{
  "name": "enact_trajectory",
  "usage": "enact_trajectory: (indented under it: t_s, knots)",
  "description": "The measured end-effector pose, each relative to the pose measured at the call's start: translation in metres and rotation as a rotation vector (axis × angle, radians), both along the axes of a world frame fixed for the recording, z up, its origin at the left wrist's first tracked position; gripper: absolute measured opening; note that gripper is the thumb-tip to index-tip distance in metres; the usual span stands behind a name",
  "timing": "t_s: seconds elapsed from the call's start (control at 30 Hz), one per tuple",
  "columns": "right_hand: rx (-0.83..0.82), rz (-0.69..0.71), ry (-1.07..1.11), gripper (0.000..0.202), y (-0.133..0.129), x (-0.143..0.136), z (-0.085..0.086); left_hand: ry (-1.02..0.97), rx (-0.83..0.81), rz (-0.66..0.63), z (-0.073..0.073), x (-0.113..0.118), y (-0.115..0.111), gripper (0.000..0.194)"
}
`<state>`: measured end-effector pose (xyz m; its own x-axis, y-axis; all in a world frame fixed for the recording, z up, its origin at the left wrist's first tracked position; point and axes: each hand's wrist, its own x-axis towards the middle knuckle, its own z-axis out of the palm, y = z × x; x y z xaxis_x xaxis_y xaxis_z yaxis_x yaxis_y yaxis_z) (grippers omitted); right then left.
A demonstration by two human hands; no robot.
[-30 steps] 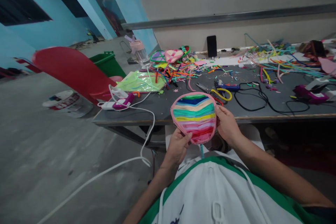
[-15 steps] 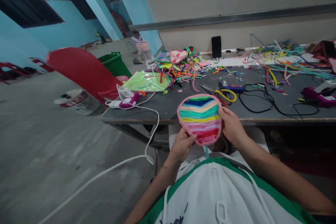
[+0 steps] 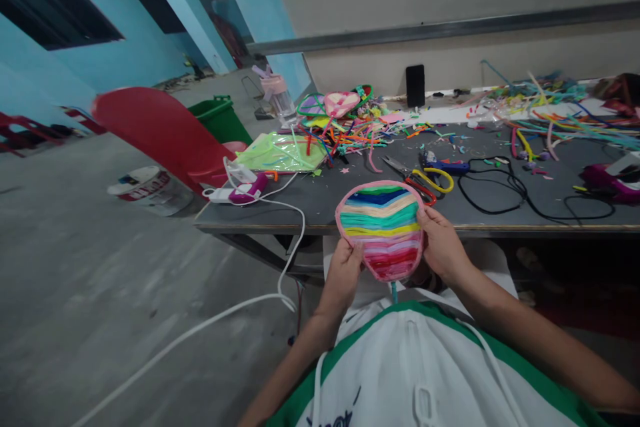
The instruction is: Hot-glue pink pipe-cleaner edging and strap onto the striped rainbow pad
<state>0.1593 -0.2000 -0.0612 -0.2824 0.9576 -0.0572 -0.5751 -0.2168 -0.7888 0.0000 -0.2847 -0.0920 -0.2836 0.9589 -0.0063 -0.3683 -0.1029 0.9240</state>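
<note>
Between both hands, above my lap, is a striped pipe-cleaner panel (image 3: 383, 220) with a fuzzy pink rim and rows of green, blue, peach, yellow, pink and red. My left hand (image 3: 345, 270) is closed on its lower left edge, thumb on the front. On the opposite edge my right hand (image 3: 441, 240) pinches the rim between thumb and fingers. A short teal strand (image 3: 394, 292) shows below the panel's lower tip. Just beyond the panel, scissors (image 3: 425, 180) with red and yellow handles lie on the table, beside a blue glue gun (image 3: 445, 165).
The grey table (image 3: 310, 207) carries a pile of coloured pipe cleaners (image 3: 360, 137), a phone (image 3: 415, 87) leaning on the wall, a bottle (image 3: 280, 100) and a purple power strip (image 3: 249, 189). A red chair (image 3: 155, 127) stands left. A white cable (image 3: 200, 325) hangs over the table edge.
My left hand has shifted slightly left and up along the panel's edge. The right hand keeps its grip, and the panel stays nearly in place.
</note>
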Motion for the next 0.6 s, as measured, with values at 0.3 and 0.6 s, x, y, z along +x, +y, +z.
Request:
enact_trajectory:
  t_s: [0.3,0.6]
  knots:
    - [-0.023,-0.008,-0.022,0.025,0.003,0.006,0.007,-0.18,-0.033,-0.089,0.011,-0.013,-0.006,0.033]
    - [-0.059,0.04,-0.033,0.023,-0.005,0.008,0.022,-0.399,-0.01,0.041,-0.006,-0.025,-0.006,0.03]
